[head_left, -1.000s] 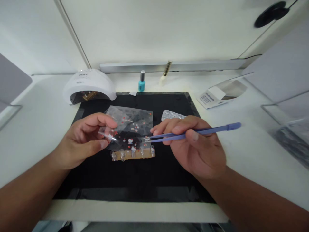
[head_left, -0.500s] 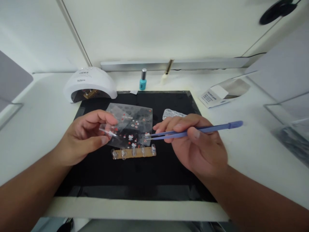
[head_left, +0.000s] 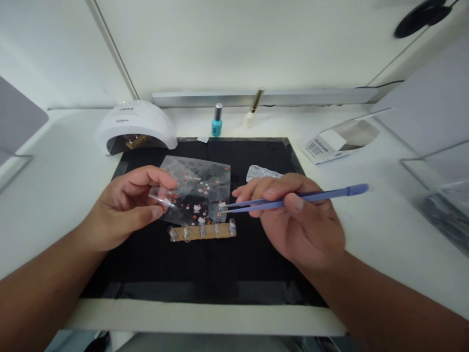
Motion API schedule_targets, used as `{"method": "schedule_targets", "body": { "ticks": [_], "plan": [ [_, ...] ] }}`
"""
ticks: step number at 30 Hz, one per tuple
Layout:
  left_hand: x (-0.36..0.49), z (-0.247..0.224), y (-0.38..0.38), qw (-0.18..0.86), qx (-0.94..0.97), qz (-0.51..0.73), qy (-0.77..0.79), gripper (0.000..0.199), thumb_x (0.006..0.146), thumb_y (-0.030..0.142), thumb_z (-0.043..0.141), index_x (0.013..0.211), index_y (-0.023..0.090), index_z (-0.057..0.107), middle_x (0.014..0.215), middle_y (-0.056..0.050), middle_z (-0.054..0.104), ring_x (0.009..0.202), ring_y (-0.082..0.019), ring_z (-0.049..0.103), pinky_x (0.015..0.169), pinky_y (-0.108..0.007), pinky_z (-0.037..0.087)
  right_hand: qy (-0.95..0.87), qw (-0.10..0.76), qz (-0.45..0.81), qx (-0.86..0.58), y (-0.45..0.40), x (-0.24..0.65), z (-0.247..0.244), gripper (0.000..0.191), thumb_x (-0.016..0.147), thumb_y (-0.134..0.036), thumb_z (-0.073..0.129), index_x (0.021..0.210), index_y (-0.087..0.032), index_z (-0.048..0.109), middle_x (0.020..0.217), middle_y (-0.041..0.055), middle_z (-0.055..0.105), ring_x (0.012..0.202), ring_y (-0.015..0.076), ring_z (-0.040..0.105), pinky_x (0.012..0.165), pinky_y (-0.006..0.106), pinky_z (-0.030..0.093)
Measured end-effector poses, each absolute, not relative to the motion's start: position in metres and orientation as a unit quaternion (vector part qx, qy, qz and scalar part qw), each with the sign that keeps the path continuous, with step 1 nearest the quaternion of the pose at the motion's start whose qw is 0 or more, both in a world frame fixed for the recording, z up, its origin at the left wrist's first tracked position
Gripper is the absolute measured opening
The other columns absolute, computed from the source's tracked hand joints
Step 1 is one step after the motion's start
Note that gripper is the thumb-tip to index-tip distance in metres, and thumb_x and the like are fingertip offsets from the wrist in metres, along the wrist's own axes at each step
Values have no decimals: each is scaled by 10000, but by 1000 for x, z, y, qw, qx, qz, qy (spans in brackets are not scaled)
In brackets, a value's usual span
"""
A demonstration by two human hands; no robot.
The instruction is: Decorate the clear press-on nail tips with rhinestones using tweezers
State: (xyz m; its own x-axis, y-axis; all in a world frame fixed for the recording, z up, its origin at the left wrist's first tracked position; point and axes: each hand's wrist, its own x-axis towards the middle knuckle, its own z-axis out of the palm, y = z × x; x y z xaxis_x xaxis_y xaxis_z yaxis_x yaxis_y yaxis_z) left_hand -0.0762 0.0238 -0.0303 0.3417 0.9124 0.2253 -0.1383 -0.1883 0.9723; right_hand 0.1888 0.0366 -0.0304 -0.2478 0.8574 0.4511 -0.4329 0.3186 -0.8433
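A clear sticker sheet with small red and white figures is pinched at its curled left edge by my left hand. My right hand grips purple tweezers between thumb and fingers. Their slim tips are slightly apart over the sheet's lower right part; whether they touch it is too small to tell. Just below the sheet, a tan strip carrying several clear nail tips lies on the black mat.
A white nail lamp stands at the back left with a tan strip inside. Behind the mat are a turquoise bottle and a gold-capped bottle. An opened box lies right. Clear plastic sits beyond my right hand.
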Motion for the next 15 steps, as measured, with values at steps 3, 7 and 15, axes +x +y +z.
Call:
{"method": "schedule_targets", "body": {
  "ticks": [3, 7, 15],
  "plan": [
    [-76, -29, 23, 547, 608, 480, 316, 232, 849, 180, 722, 1073, 240, 729, 856, -1, 665, 715, -100, 564, 624, -172, 482, -567, 585, 547, -193, 37, 189, -30, 172, 912, -350, 637, 863, -254, 771, 684, 16, 698, 703, 194, 668, 794, 413, 569],
    [-74, -27, 23, 562, 600, 479, 307, 242, 847, 168, 725, 1076, 244, 732, 886, 9, 676, 731, -81, 582, 647, -135, 494, -560, 580, 559, -192, 37, 188, -28, 171, 905, -332, 652, 851, -237, 784, 689, 22, 703, 730, 196, 682, 810, 395, 568],
    [-71, -28, 26, 561, 592, 489, 309, 225, 818, 176, 745, 1037, 228, 737, 793, 4, 626, 657, -80, 552, 591, -146, 477, -558, 585, 556, -193, 38, 189, -27, 170, 901, -337, 659, 853, -233, 785, 687, 29, 702, 735, 209, 683, 787, 408, 575]
  ]
}}
